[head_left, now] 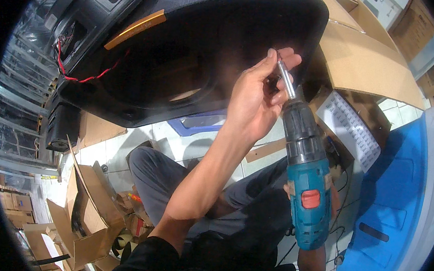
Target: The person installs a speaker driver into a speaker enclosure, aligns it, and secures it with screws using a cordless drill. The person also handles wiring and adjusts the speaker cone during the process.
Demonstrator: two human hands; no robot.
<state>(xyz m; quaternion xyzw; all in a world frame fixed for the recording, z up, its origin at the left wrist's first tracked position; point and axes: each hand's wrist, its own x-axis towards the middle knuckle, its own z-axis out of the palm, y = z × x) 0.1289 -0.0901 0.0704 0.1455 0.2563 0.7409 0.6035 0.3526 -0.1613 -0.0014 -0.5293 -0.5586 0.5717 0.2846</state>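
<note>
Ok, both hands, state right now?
Left hand: curled near the tip of the bit; grip unclear.
Right hand: holding the drill, mostly hidden.

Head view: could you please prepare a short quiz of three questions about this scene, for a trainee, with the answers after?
1. Which hand grips the teal power drill? A) left; B) right; C) both.
2. True or false: the left hand has its fingers near the tip of the silver bit shaft.
3. Name the two colours of the thin wire beside the loudspeaker driver.

Key: 1. B, the right hand. 2. True. 3. Red and black.
</note>
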